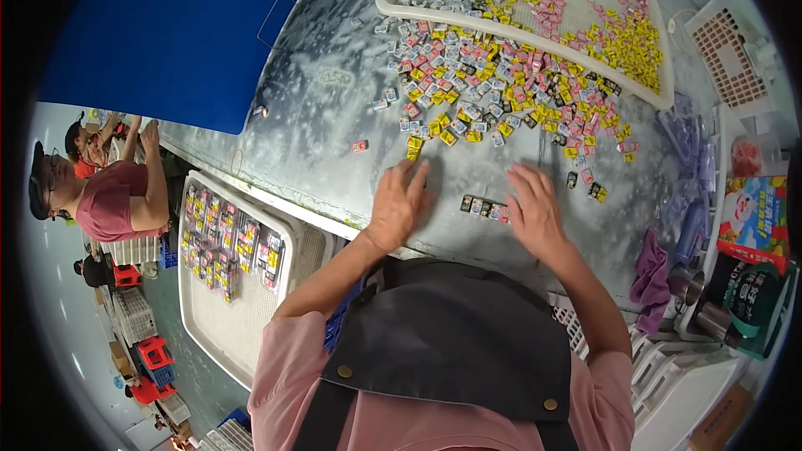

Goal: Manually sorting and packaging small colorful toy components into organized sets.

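Note:
Small rectangular packets (474, 100) in yellow, pink, black and white lie heaped across the grey worktable. My left hand (398, 207) rests low over the table with its fingers stretched out and apart. Its fingertips reach the lower end of a few yellow packets (414, 144); whether they touch is hard to see. To the right, a short row of packets (481, 208), set edge to edge, lies in front of me. My right hand (539, 213) is open at the right end of this row, its thumb side against or just above the last packet.
A white tray (535, 32) of sorted packets stands beyond the heap. At left, another white tray (209, 317) holds clear packs of packets. A blue panel (167, 25) fills the far left. A purple cloth (650, 271) and a basket (728, 54) are at right. A co-worker (121, 196) is at left.

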The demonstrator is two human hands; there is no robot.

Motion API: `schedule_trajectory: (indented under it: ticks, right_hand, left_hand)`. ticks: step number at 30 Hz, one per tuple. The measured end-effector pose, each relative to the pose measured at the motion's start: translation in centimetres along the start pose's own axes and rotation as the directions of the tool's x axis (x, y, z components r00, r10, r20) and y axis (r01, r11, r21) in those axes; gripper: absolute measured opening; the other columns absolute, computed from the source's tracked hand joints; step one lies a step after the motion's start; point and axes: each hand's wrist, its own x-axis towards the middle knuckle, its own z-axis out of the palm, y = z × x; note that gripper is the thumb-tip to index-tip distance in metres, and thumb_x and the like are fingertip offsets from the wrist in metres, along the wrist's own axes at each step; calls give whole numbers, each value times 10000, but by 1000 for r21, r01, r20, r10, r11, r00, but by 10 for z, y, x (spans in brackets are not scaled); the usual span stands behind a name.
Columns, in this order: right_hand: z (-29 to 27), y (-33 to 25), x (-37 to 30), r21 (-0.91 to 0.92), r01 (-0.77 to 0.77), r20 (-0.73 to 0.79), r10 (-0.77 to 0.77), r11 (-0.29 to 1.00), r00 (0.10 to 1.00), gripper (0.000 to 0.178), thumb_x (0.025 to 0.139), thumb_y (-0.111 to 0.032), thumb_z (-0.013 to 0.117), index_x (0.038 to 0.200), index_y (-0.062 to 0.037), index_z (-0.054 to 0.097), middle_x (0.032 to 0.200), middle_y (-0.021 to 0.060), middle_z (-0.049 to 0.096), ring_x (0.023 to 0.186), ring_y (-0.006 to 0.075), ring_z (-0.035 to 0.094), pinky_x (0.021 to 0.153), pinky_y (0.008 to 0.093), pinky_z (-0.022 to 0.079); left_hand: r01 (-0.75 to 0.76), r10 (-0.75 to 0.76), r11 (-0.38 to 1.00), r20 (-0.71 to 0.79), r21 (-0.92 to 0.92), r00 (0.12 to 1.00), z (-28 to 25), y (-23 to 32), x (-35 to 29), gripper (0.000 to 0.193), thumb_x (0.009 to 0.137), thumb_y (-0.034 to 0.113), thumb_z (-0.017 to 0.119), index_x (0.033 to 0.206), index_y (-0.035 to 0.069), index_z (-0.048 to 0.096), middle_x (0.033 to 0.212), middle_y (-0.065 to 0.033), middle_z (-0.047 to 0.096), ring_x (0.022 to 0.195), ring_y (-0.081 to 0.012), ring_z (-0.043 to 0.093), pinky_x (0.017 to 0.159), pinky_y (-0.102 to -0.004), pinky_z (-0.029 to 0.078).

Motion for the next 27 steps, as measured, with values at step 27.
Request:
schedule_trajectory:
  ticks: [27]
  right_hand:
    - [5, 75, 121, -295, 54, -56, -74, 954, 996, 358, 838, 61, 565, 1182, -11, 632, 1227, 118, 611, 1098, 328, 577, 893, 443, 523]
  left_hand:
    - [-159, 150, 987, -189, -30, 970, 56, 14, 73, 373, 822, 99, 736, 1177, 18, 653, 1281, -196, 561, 1173, -406, 516, 1045, -515, 406]
